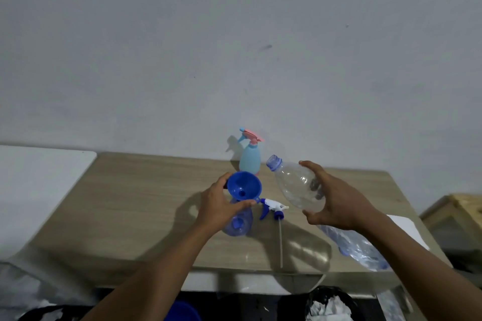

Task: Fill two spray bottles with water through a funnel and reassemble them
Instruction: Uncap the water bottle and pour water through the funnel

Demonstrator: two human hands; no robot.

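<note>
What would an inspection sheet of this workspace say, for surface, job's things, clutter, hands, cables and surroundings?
Surface: wooden table, bare wood showing.
Job's things: blue funnel above clear spray bottle; trigger head with tube lying beside it; light-blue spray bottle upright by the wall, assembled; uncapped plastic bottle tilted toward the funnel.
Clutter: second plastic bottle lying at the right edge.
Hands: left hand holds the funnel; right hand grips the uncapped plastic bottle.
Cables: nothing seen.
Surroundings: grey wall; wooden crate at right; black bag below.
</note>
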